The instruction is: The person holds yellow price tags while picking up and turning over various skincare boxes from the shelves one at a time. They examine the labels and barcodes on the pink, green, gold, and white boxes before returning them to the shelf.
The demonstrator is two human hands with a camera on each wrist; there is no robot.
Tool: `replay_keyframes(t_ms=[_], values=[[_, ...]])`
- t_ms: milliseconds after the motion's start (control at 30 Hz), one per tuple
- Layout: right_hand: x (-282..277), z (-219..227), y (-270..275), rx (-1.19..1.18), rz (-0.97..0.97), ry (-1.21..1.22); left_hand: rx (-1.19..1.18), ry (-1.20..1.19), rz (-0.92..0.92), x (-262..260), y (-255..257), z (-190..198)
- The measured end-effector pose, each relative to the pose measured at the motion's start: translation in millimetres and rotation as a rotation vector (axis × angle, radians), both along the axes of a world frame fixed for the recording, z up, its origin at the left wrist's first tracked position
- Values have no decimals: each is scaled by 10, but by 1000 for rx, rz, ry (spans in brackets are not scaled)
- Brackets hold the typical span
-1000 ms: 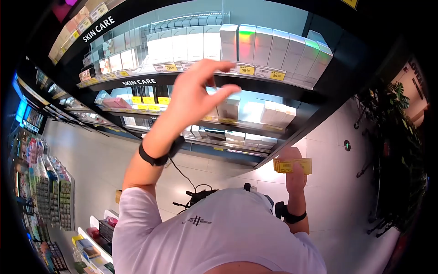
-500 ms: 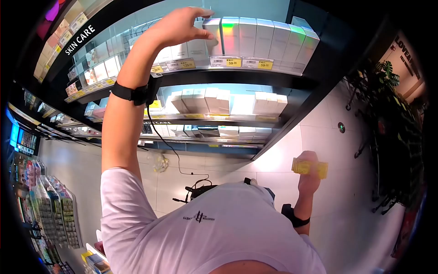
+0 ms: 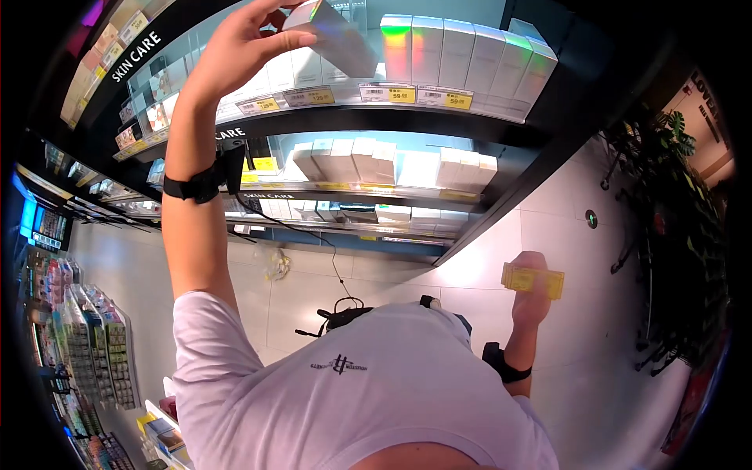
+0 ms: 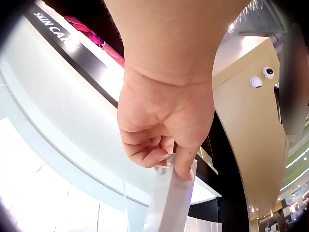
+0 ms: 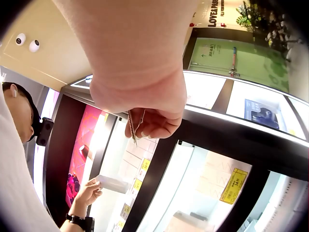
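Note:
My left hand point(image 3: 231, 55) pinches a tall silver-white carton point(image 3: 341, 43) by its upper end. The carton leans over the top shelf's front, left of a row of similar shiny cartons point(image 3: 442, 55). In the left wrist view, thumb and fingers grip the top of the carton point(image 4: 169, 205), which points downward. My right hand point(image 3: 530, 311) is low on the right, away from the shelves, holding a stack of yellow price tags point(image 3: 544, 282). In the right wrist view those tags point(image 5: 132, 126) appear edge-on beside curled fingers.
Price labels point(image 3: 388, 95) line the front of the top shelf point(image 3: 376, 117). Lower shelves hold more white boxes point(image 3: 345, 160). A cable point(image 3: 333, 258) runs from the left wrist strap toward a black item point(image 3: 345, 317). Dark-leaved plants point(image 3: 677, 235) stand at the right.
My left hand rose to the shelf, took hold of the leftmost shiny carton and drew it left, tilting it out of the row. My right hand, with the tags, moved slightly right in view.

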State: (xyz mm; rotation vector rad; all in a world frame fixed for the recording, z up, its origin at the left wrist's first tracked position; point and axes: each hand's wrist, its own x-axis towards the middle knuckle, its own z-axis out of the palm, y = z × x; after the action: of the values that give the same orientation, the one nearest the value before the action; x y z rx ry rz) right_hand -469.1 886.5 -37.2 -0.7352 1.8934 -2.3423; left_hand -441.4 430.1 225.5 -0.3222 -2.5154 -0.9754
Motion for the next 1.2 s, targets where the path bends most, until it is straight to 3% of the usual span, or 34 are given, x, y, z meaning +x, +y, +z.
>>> replay_keyframes(t_ms=[133, 200, 333, 400, 467, 533, 667, 733, 767, 800, 900, 1000, 1133, 1200], values=[[-55, -46, -65, -22, 32, -23, 243, 177, -74, 514, -184, -214], [-88, -98, -69, -22, 71, -38, 556, 290, -162, 735, -352, -496], [-177, -202, -134, -29, 182, -68, 1191, 268, -646, 921, -42, -970], [-161, -182, -218, -41, 137, -51, 1499, 339, -589, 989, 214, -1123], [-186, -164, -279, -11, 176, -29, 1872, 276, -753, 1064, 445, -1185], [-223, -164, -323, 20, 208, -11, 2049, 306, -583, 1160, 624, -1250], [-238, -190, -415, 78, 258, 27, 2098, 311, -542, 1290, 771, -1449], [-207, -168, -471, 82, 281, 39, 2089, 218, -668, 1369, 924, -1395], [-205, -190, -504, 95, 264, 83, 2253, 285, -314, 1395, 1046, -1313], [-190, -180, -524, 89, 276, 74, 2270, 282, -300, 1413, 1091, -1316], [-130, -157, -560, 105, 276, 37, 2255, 276, -490, 1475, 1140, -1360], [-83, -151, -552, 125, 269, 92, 2357, 277, -428, 1507, 1116, -1424], [-69, -151, -510, 120, 251, 91, 2278, 388, -304, 1476, 1215, -1298], [-60, -148, -482, 120, 246, 89, 2440, 234, -656, 1491, 1128, -1447]])
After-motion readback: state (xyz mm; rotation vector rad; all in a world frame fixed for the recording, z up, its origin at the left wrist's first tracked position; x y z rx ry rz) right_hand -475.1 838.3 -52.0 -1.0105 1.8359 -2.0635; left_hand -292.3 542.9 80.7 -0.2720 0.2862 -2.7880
